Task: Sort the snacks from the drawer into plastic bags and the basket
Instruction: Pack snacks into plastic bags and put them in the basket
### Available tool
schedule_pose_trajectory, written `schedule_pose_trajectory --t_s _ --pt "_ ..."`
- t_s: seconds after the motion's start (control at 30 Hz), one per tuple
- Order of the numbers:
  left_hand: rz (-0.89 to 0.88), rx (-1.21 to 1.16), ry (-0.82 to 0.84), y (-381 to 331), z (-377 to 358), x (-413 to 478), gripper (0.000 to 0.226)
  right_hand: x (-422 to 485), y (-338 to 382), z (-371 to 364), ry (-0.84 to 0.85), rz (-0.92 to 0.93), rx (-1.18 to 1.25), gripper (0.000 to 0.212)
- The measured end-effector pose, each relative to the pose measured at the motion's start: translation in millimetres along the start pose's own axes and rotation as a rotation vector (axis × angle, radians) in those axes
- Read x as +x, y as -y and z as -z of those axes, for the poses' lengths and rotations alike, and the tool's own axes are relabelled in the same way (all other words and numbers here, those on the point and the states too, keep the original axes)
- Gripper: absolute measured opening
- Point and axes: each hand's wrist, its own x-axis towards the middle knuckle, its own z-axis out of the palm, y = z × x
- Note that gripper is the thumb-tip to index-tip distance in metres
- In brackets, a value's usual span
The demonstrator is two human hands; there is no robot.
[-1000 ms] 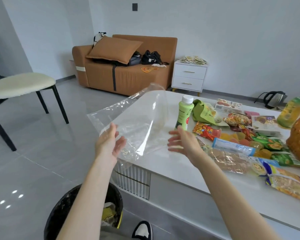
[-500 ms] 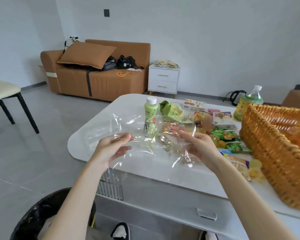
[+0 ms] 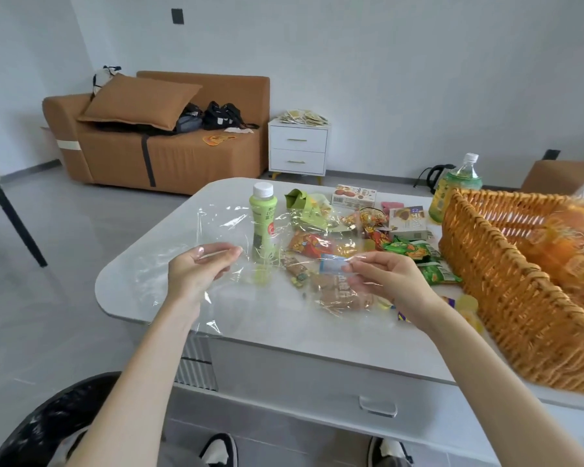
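A clear plastic bag (image 3: pixel 222 226) is stretched between both hands above the white table (image 3: pixel 284 335). The left hand (image 3: pixel 196 273) pinches its near edge between thumb and curled fingers, and the right hand (image 3: pixel 386 278) pinches the opposite side. Seen through the film stand a green bottle (image 3: pixel 263 227) and scattered snack packets (image 3: pixel 312 245). The wicker basket (image 3: pixel 506 284) sits to the right.

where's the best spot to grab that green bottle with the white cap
Wrap the green bottle round its middle, below the cap, coming from its left: it stands upright, and snack packets crowd its right side. The plastic bag hangs before it.
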Motion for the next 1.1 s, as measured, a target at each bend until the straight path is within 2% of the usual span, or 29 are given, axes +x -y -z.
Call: schedule_pose_trajectory --t_s 0.1,0.23,0.3,0.4,0.5,0.6,0.73,0.8,0.9,1.0,1.1 --pt "-0.003 -0.008 -0.001 -0.6 -4.9 -1.3 0.018 -2.3 5.6 0.7 0.101 -0.036 0.072 0.010" --pt "-0.002 0.007 0.021 -0.6 -11.4 -3.9 0.019 -5.1 15.1 -3.7 0.202 -0.144 0.336 0.026" --pt "0.004 -0.009 0.025 -0.6 -13.3 -3.8 0.019 -7.1 18.8 -5.6 0.236 -0.166 0.392 0.030" --pt "-0.004 -0.032 0.035 -0.1 -14.2 -3.5 0.021 -8.1 21.6 -7.6 0.213 -0.120 0.343 0.032" --pt "0.040 -0.050 0.042 -2.0 -10.1 -3.0 0.023 -7.0 20.2 -7.1 0.088 -0.014 0.271 0.019" --pt "0.163 -0.108 0.117 -5.4 -4.4 -2.5 0.035 -4.9 14.2 -3.0 -0.038 0.066 0.051 0.004" --pt "0.292 -0.145 0.205 -7.9 1.7 -4.0 0.032 -6.2 11.5 -5.7 -0.017 0.027 0.006 0.016" --pt "0.296 -0.136 0.249 -8.0 4.0 -4.9 0.027 -7.4 11.1 -9.0 0.073 -0.032 0.076 0.019" --pt "0.274 -0.068 0.266 -8.6 6.0 -6.3 0.033 -8.6 12.0 -13.5 0.171 -0.122 0.217 0.017" --pt "0.260 -0.101 0.248 -9.0 5.5 -4.9 0.049 -7.8 12.8 -13.7 0.061 -0.116 0.025 0.015" --pt "0.235 -0.266 0.349 -9.6 6.0 -4.8 0.045 -7.2 14.0 -15.2 -0.031 -0.094 -0.076 0.028"
